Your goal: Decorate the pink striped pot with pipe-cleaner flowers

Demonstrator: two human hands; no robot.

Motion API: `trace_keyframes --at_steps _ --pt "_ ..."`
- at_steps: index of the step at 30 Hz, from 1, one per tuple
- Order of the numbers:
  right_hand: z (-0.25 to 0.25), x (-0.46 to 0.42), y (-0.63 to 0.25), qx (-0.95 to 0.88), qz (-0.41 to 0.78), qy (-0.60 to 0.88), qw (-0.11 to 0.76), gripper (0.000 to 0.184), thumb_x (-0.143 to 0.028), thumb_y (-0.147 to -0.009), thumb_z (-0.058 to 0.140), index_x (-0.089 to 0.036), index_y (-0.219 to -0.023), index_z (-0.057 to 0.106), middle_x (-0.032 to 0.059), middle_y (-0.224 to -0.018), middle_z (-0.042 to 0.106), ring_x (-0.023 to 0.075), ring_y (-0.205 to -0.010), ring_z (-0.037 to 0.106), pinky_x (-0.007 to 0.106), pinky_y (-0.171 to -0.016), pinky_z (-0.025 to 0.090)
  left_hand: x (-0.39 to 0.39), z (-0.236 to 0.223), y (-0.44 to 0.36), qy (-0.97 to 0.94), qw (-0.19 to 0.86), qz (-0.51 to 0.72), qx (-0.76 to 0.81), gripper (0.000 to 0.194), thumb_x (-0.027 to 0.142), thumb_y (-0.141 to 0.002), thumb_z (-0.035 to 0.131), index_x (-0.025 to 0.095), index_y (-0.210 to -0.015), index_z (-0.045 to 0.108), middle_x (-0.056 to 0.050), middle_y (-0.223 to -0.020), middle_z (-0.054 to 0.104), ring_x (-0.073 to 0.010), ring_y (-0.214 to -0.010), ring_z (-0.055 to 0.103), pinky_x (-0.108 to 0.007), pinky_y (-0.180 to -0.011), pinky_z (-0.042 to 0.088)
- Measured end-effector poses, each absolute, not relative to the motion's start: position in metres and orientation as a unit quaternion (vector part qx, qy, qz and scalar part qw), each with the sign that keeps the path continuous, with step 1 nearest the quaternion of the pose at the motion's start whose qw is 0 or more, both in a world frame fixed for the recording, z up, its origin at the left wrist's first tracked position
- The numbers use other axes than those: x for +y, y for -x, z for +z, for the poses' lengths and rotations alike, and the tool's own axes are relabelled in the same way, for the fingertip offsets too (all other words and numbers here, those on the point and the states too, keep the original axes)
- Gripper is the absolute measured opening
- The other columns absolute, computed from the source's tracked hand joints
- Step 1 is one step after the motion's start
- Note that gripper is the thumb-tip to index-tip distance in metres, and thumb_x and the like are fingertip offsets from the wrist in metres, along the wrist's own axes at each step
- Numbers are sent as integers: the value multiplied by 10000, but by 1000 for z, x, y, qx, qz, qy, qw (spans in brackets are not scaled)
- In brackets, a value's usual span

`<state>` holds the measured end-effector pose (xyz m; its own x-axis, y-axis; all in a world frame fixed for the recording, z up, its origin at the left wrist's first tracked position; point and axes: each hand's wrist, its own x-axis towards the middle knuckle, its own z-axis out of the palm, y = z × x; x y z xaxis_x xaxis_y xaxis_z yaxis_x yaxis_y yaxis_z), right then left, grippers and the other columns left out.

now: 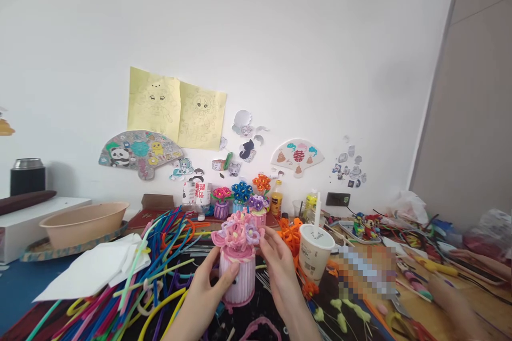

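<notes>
My left hand is closed around a lilac pot of pipe cleaners, its thumb across the front. The pot has a pink rim and stands upright above the dark table. Pink and purple pipe-cleaner flowers fill its top. At the right side of the bunch, the fingertips of my right hand close on the edge of a purple flower. The tips of those fingers are partly hidden by the petals. A pink pipe-cleaner loop lies below the pot.
Loose coloured pipe cleaners and white paper lie left. Behind stand finished flower pots and bottles. A lidded cup with a straw stands right, near scissors. Another person's blurred hand is at far right.
</notes>
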<state>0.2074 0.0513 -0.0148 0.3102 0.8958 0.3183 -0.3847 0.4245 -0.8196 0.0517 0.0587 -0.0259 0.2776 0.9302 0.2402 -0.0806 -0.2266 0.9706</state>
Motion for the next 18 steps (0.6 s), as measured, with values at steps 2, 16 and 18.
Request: trace_keyframes --at_steps 2,16,18 --pt "-15 52 -207 -400 428 320 745 445 -448 -667 803 -214 -1018 663 46 -994 688 200 -957 608 313 -861 458 60 -26 -52 -610 513 493 350 845 652 -668 635 114 -1277 405 -160 -1384 460 -295 -1198 492 -352 -997 431" --pt "-18 55 -213 -421 413 314 744 367 -376 -673 814 -191 -977 728 93 -986 760 226 -924 683 309 -771 528 57 -25 -50 -618 526 490 319 709 590 -759 625 142 -1271 423 -114 -1237 574 -245 -1057 562 -267 -818 503" --pt "-18 55 -213 -422 414 313 743 356 -372 -659 823 -196 -958 740 88 -971 768 223 -915 691 303 -771 533 57 -24 -50 -618 522 495 316 704 579 -764 627 138 -1275 426 -113 -1252 568 -234 -1041 567 -266 -847 496"
